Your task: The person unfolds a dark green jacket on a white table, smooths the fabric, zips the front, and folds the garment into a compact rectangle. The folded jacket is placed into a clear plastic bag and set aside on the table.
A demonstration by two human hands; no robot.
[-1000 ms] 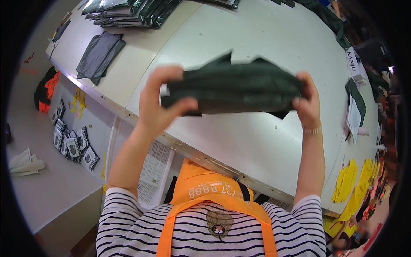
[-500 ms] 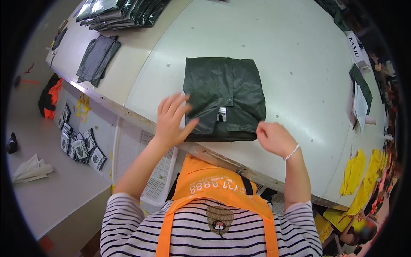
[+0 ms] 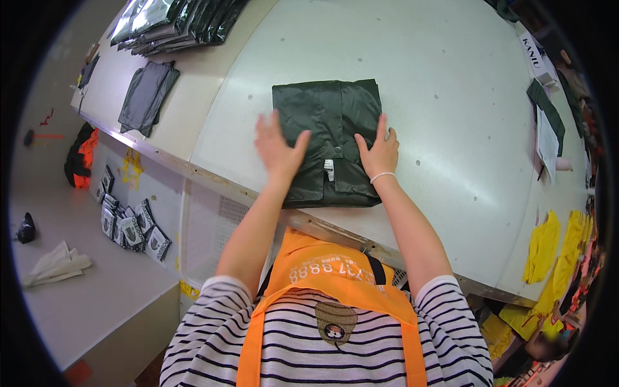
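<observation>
A dark green garment (image 3: 330, 116), folded into a rectangle, lies near the front edge of the pale table. Its thin, slightly shiny cloth shows a snap button and a white label in the lower middle. My left hand (image 3: 280, 147) is over the garment's left edge, fingers spread and a little blurred by motion. At the opposite edge rests my right hand (image 3: 379, 153), open, its thumb on the cloth and its fingers along the side. A pale beaded bracelet circles the right wrist.
Grey folded cloth pieces (image 3: 147, 97) lie at the left of the table (image 3: 445, 84); behind them is a stack of shiny plastic-wrapped packages (image 3: 174, 26). A white box (image 3: 538, 59), papers (image 3: 547, 145) and yellow cloth (image 3: 543, 248) line the right side. A white basket (image 3: 206, 222) stands below the front edge.
My right hand has opened from a closed grip at the lower right corner and moved up along the right edge. My left hand has moved right onto the cloth, and the garment's right side looks straighter.
</observation>
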